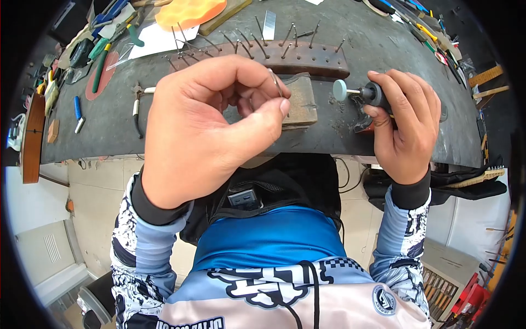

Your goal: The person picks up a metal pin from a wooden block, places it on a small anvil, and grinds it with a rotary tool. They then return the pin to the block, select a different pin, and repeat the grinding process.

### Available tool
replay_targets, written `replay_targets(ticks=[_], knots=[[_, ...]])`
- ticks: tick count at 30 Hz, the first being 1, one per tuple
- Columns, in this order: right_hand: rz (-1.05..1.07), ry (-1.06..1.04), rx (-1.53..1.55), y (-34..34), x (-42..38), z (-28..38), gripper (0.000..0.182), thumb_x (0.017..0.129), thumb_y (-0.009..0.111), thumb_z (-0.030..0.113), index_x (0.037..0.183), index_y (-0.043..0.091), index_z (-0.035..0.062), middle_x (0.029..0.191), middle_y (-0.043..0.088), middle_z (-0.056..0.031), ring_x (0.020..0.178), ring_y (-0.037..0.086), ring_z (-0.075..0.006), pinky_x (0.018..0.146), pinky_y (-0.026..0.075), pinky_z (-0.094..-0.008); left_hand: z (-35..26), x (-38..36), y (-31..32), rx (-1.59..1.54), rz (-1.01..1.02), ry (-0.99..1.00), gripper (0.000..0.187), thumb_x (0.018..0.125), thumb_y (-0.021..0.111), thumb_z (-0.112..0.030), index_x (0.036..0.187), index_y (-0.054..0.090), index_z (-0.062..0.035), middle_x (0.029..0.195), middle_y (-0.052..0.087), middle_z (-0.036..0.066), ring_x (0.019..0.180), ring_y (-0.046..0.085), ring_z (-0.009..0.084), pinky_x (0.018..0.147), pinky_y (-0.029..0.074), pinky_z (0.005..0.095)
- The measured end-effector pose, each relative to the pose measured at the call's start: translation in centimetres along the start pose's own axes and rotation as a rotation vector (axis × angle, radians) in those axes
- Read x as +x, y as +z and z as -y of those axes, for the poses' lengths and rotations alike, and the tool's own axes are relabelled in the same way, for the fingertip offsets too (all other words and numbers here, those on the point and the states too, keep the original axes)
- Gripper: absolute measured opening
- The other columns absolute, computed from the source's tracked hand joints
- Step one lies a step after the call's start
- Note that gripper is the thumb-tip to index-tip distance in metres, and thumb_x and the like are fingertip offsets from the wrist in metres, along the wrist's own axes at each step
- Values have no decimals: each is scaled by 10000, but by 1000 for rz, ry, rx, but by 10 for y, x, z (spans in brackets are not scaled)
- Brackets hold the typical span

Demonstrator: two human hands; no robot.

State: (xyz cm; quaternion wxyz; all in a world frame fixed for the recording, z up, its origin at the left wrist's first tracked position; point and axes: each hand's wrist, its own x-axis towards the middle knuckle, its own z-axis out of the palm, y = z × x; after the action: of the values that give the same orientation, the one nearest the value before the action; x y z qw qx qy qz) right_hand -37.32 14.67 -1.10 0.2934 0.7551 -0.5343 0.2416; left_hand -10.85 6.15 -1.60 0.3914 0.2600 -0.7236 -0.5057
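My left hand [203,137] is raised over the bench's front edge, thumb and forefinger pinched on a thin curved metal piece [276,83], perhaps a ring; part of it is hidden by the fingers. My right hand [408,129] grips a dark rotary tool handpiece [376,95]. A pale green grinding disc [339,90] on a metal shank sticks out of the tool toward the left hand, apart from the metal piece. Between and behind the hands sits a worn wooden block [304,104] at the bench edge.
Behind the block, a brown wooden stand [315,61] holds several upright thin tool bits. An orange sponge [189,12] lies at the back. Nippers [137,107], green-handled pliers [102,68] and a blue-handled tool [78,112] lie on the left of the dark bench [181,140].
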Motion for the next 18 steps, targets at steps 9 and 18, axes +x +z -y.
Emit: replay_targets(ticks=[9, 18], knots=[[-2, -19, 13, -1, 0, -2, 343, 794, 764, 213, 1116, 726, 99, 1045, 676, -47, 996, 624, -275, 897, 433, -408, -2, 2, -11, 312, 38, 24, 113, 808, 726, 28, 911, 680, 24, 903, 712, 61, 884, 642, 132, 824, 486, 293], [4, -32, 17, 0, 3, 1, 354, 778, 776, 196, 1116, 731, 98, 1048, 681, -47, 998, 629, -274, 893, 441, -402, -17, 1, -28, 679, 163, 213, 109, 773, 735, 51, 868, 688, 25, 871, 681, 104, 819, 647, 222, 757, 504, 307]])
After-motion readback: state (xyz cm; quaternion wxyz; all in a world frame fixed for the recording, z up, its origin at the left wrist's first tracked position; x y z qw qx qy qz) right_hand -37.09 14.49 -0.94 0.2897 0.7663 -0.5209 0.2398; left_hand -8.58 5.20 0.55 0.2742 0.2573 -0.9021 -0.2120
